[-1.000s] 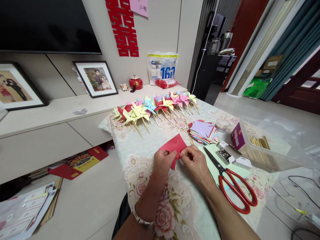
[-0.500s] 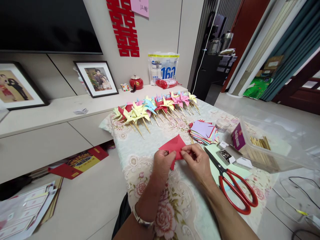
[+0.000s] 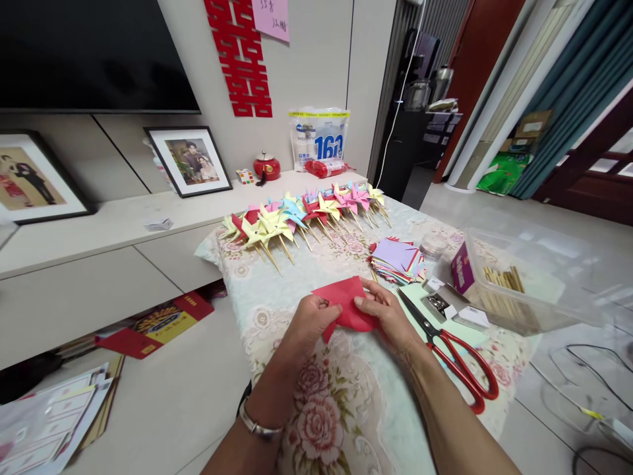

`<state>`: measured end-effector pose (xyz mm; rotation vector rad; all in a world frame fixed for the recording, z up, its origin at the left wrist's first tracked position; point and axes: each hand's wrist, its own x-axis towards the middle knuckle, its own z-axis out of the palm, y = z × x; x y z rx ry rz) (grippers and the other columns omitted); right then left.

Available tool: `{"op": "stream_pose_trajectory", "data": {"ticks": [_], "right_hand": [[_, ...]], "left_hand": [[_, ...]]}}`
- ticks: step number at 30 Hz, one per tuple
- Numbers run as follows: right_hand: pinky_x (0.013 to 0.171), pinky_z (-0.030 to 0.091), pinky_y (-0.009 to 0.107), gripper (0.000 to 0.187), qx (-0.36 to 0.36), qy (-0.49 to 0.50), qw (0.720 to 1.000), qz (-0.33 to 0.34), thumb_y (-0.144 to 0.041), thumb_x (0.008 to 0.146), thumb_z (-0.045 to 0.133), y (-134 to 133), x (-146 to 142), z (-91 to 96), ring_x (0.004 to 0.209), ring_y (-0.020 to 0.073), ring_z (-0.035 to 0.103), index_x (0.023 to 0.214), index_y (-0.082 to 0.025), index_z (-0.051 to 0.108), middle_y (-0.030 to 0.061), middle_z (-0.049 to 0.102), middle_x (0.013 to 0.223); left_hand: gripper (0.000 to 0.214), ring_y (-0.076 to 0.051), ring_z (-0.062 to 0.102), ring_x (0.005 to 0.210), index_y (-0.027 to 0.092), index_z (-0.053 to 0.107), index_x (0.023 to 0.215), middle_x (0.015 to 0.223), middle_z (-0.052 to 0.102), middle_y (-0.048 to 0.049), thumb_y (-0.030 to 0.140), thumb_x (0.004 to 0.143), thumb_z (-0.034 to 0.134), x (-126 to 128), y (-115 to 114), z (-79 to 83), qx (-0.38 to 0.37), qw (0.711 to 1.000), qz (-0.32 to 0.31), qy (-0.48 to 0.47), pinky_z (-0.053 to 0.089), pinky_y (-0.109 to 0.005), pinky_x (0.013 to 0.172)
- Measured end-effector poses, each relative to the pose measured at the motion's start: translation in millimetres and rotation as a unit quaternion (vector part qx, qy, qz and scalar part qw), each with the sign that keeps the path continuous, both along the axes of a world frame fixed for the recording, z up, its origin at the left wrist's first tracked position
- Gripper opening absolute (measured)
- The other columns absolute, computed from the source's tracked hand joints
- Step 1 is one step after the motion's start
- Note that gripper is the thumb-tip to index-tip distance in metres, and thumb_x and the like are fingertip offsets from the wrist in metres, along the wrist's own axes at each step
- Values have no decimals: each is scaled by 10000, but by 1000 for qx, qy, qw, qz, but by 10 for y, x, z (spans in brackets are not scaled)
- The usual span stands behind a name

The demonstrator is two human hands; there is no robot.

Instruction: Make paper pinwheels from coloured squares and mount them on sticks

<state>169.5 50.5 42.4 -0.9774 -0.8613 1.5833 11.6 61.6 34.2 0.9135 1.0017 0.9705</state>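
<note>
A red paper piece, with slits cut in it, is held between both hands over the flowered tablecloth. My left hand pinches its left side, thumb on top. On its right side my right hand grips the paper, thumb in front and fingers behind. Paper pinwheels in yellow, red, blue and pink lie on wooden sticks farther back. A stack of cut paper squares, lilac on top, sits beyond my right hand. Red-handled scissors rest to the right of it.
Right of the stack stand a small box of metal fasteners, a round clear container and a clear plastic bin with wooden sticks. Behind the table runs a white cabinet with a framed photo. Cables lie on the floor.
My right hand has shifted from pinching the paper's middle to gripping its right side. The paper has been turned and spread flatter. The view has moved slightly.
</note>
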Motion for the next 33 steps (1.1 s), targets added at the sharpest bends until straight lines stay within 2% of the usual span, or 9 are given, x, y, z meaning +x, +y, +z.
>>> {"op": "stream_pose_trajectory", "data": {"ticks": [4,6,8,16,20,26,30,33], "right_hand": [[705,512,310,697,-14,-23,1000,8,-291,597,858,-20,3,0,760,209,691,1247,-189,628,35,763,907],[717,512,305,712,-11,-48,999,3,-262,584,855,-18,12,-10,792,206,685,1255,-188,630,28,757,927],[728,509,303,731,-7,-70,998,1,-236,580,839,-14,19,-20,796,200,675,1275,-179,621,19,750,913],[690,485,283,773,-4,-114,993,2,-210,605,783,-8,23,-46,746,183,652,1346,-137,576,8,738,888],[633,461,270,790,-7,-108,994,5,-193,616,758,7,24,-89,664,162,623,1375,-136,547,-6,726,828],[566,422,254,809,-10,-118,993,-5,-156,591,726,11,8,-92,584,147,579,1380,-149,550,-26,704,742],[535,390,240,836,-3,-106,994,-27,-152,577,717,17,0,-77,542,129,538,1392,-133,531,-49,658,681],[533,380,234,837,14,-110,992,-57,-167,591,721,26,8,-62,535,122,517,1403,-126,521,-63,628,649]], "left_hand": [[55,-92,432,421,164,661,592,508,588,19,201,628,681,-78,36,11,14,995,-56,79,274,-215,430],[99,-79,354,396,180,622,537,465,523,40,186,627,663,-104,59,8,31,990,-70,116,201,-225,409],[85,-80,337,406,186,632,550,479,520,43,181,633,653,-118,80,-2,50,987,-84,127,183,-232,412],[26,-95,388,463,182,675,610,542,576,34,157,603,674,-71,122,32,79,988,-85,100,228,-216,433],[58,-96,412,468,177,674,621,545,583,31,133,585,665,-40,124,58,79,989,-87,94,247,-211,438],[199,-120,500,505,164,716,770,587,621,25,134,575,691,-57,135,15,99,986,-82,111,315,-220,471],[227,-125,541,515,165,689,800,590,626,31,143,577,729,-47,145,94,103,985,-69,118,348,-217,483],[292,-122,567,519,157,662,875,625,660,14,178,606,771,-5,138,191,70,992,-42,97,389,-215,499]]}}
